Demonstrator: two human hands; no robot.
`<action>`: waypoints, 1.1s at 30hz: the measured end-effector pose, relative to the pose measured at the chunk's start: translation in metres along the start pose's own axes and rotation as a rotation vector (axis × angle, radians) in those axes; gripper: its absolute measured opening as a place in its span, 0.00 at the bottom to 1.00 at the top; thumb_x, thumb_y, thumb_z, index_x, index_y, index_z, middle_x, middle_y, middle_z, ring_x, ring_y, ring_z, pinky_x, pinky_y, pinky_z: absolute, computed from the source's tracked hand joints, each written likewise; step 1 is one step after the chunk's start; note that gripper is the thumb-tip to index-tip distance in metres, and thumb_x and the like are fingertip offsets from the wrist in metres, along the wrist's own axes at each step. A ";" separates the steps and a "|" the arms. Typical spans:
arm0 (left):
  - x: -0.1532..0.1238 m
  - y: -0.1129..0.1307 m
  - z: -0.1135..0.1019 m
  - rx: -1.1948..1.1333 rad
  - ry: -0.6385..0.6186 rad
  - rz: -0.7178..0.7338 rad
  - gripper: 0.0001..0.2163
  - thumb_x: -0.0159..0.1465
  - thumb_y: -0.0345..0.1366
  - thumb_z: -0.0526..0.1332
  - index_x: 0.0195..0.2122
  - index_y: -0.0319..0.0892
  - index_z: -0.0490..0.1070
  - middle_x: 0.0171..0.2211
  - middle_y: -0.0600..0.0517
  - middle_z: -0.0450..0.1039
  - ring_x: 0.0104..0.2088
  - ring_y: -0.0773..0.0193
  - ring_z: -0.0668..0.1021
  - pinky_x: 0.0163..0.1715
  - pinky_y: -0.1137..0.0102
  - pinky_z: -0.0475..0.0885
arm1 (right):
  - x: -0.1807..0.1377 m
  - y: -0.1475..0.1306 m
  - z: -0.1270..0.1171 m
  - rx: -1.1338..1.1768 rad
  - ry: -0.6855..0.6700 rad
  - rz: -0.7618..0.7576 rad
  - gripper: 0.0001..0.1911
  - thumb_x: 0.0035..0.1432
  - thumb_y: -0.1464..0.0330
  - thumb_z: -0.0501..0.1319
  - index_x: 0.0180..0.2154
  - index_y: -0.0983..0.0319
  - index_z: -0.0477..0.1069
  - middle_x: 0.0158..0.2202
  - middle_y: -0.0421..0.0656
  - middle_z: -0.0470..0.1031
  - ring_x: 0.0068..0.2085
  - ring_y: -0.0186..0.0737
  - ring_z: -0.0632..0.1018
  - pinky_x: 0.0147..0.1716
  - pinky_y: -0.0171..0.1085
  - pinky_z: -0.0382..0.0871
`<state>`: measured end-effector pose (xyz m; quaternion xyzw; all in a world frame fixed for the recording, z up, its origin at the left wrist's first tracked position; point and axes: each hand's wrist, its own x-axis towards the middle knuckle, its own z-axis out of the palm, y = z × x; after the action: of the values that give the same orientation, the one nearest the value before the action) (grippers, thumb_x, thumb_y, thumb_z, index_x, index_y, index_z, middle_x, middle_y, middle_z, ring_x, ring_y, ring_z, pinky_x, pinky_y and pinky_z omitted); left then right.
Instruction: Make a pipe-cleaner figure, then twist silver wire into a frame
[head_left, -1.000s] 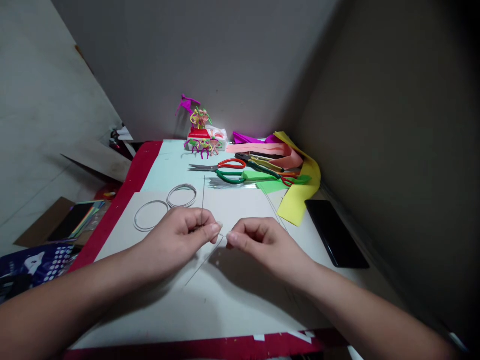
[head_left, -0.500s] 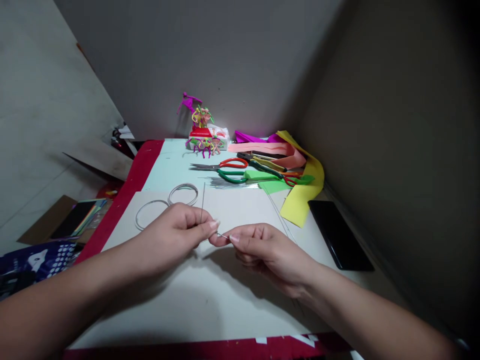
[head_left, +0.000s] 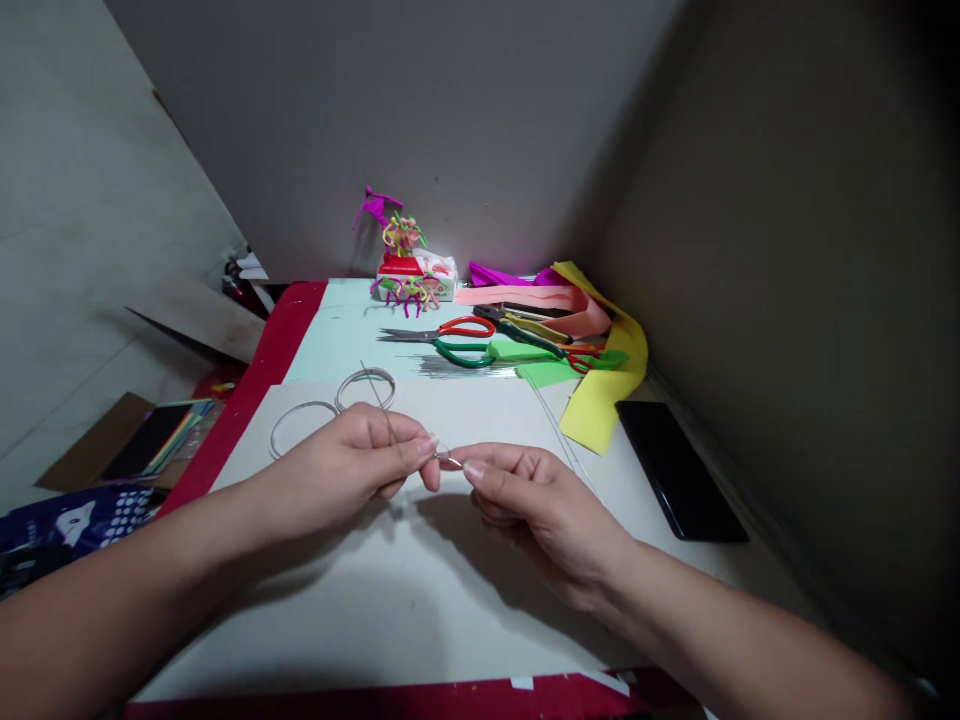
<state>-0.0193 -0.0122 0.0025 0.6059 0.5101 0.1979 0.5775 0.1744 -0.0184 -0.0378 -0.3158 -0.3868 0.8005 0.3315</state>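
Between my two hands is a thin metal wire [head_left: 454, 461], bent into a small curve or loop where they meet. My left hand [head_left: 375, 455] pinches it between thumb and forefinger, and a straight length of it sticks up above the knuckles. With thumb and forefinger my right hand [head_left: 525, 490] grips the wire's other part; its remaining fingers are curled under. Both hands hover over a white board [head_left: 360, 620]. Just behind my left hand lie two wire coils, one [head_left: 365, 372] farther back and one [head_left: 294, 408] partly covered by the hand.
Scissors [head_left: 442, 335] with red and green handles lie behind my hands, by a bundle of cut wires [head_left: 465, 368]. Pliers [head_left: 529, 328] and coloured strips, including a yellow one [head_left: 592, 412], sit at the back right. A black phone-like slab [head_left: 679, 470] is at right. Small wire figures [head_left: 405, 235] stand on a box [head_left: 442, 275].
The wire's upright end has tipped to the left. The curve between my fingertips shows more clearly, and my right hand has shifted slightly to the right.
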 end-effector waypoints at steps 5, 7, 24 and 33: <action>-0.002 -0.002 0.000 -0.044 -0.051 0.009 0.16 0.64 0.44 0.54 0.29 0.37 0.73 0.13 0.61 0.51 0.16 0.74 0.52 0.16 0.75 0.46 | 0.002 -0.002 -0.004 -0.016 0.021 -0.041 0.15 0.53 0.68 0.65 0.44 0.63 0.74 0.17 0.32 0.52 0.21 0.26 0.50 0.21 0.32 0.40; -0.002 -0.002 0.000 -0.088 -0.066 0.014 0.16 0.64 0.44 0.54 0.29 0.37 0.73 0.13 0.61 0.49 0.16 0.74 0.51 0.16 0.74 0.45 | 0.003 -0.003 -0.005 -0.026 0.021 -0.045 0.13 0.52 0.68 0.65 0.41 0.63 0.75 0.17 0.32 0.53 0.21 0.26 0.50 0.20 0.32 0.40; 0.002 -0.007 0.006 -0.362 -0.096 -0.031 0.13 0.63 0.41 0.56 0.28 0.37 0.73 0.12 0.63 0.45 0.15 0.74 0.47 0.17 0.74 0.44 | 0.006 0.002 -0.011 -0.298 0.160 -0.280 0.05 0.51 0.67 0.66 0.33 0.58 0.78 0.32 0.41 0.78 0.29 0.31 0.71 0.29 0.32 0.62; 0.009 -0.012 0.006 -0.544 -0.174 -0.035 0.11 0.61 0.36 0.58 0.28 0.34 0.74 0.11 0.62 0.46 0.15 0.75 0.47 0.17 0.75 0.46 | 0.002 -0.001 -0.013 -0.751 0.213 -0.603 0.07 0.54 0.68 0.62 0.34 0.61 0.78 0.22 0.42 0.73 0.21 0.31 0.65 0.22 0.34 0.59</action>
<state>-0.0158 -0.0097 -0.0134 0.4344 0.3972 0.2649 0.7638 0.1837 -0.0110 -0.0438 -0.3675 -0.6869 0.4372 0.4495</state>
